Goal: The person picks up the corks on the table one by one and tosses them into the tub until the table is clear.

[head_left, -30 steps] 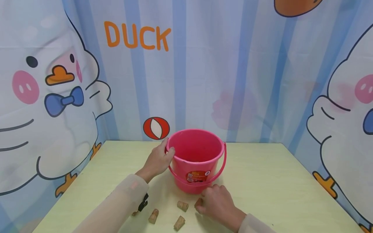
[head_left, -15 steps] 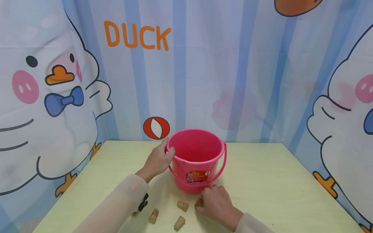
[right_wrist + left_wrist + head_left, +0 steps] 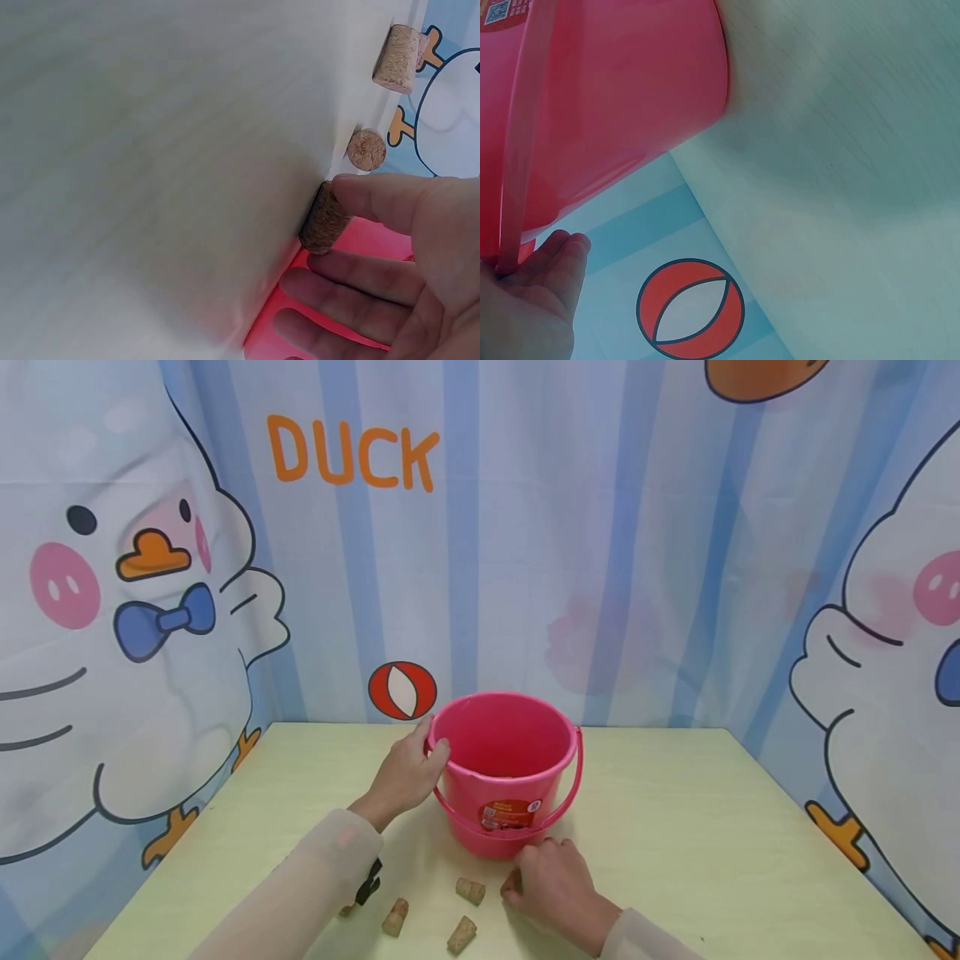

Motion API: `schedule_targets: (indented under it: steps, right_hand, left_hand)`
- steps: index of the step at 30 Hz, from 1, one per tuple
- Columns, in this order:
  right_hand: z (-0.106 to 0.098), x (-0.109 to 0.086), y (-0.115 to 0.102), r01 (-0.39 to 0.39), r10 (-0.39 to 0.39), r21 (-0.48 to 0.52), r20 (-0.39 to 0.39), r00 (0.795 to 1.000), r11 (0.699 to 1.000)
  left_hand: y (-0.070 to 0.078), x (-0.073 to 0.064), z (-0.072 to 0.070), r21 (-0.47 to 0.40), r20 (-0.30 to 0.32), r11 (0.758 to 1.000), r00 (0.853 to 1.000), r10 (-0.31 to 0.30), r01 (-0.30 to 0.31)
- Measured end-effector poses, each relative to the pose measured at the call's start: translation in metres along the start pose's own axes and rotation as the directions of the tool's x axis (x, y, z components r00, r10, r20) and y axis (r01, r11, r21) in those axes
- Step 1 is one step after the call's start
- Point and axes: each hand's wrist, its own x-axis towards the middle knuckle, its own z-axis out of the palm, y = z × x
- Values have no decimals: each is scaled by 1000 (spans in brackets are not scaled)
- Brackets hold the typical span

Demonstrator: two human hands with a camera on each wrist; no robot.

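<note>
A pink bucket (image 3: 501, 789) stands upright on the table, its handle hanging down at the front. My left hand (image 3: 401, 777) grips its rim at the left, thumb on the near side; the left wrist view has that hand (image 3: 536, 300) at the lower left against the bucket (image 3: 622, 90). Close in front of the bucket, my right hand (image 3: 558, 889) pinches a cork (image 3: 326, 221) between thumb and index finger, low at the table. In the head view that cork (image 3: 512, 883) is mostly covered by the hand. Nearby lie a cork (image 3: 470, 891) and another cork (image 3: 462, 935).
Farther left lies one more cork (image 3: 395, 917). A cork (image 3: 347, 910) shows partly beside the left sleeve, near a black piece (image 3: 369, 883) at the wrist. Behind the pale table (image 3: 660, 810) hangs a curtain (image 3: 517, 527) printed with ducks.
My right hand and sleeve have shifted very slightly left, the fingers staying at the same cork. The left hand, the bucket and the loose corks have not moved.
</note>
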Motion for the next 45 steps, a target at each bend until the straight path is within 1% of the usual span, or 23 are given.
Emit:
schedule_targets:
  steps: [6, 16, 20, 29, 36, 45]
  right_hand:
    - [-2, -2, -2, 6, -5, 5, -21, 1000, 1000]
    - [-9, -8, -3, 88, -84, 24, -115, 990, 996]
    - [-13, -10, -5, 99, -94, 30, -138, 986, 995]
    - [-32, -12, -13, 81, -65, 104, -153, 986, 991]
    - [-41, -13, -16, 81, -62, 87, -199, 978, 993]
    - [-55, -14, -18, 49, -25, 100, -235, 972, 994]
  left_hand:
    - [1, -1, 0, -5, 0, 1000, 1000, 0, 0]
    - [0, -1, 1, -9, -7, 1000, 1000, 9, -9]
    - [1, -1, 1, -8, -4, 1000, 1000, 12, -12]
    - [1, 0, -1, -9, 4, 1000, 1000, 7, -7]
    - [0, -1, -1, -11, 6, 1000, 1000, -2, 2]
    - [-1, 1, -1, -7, 5, 1000, 1000, 12, -12]
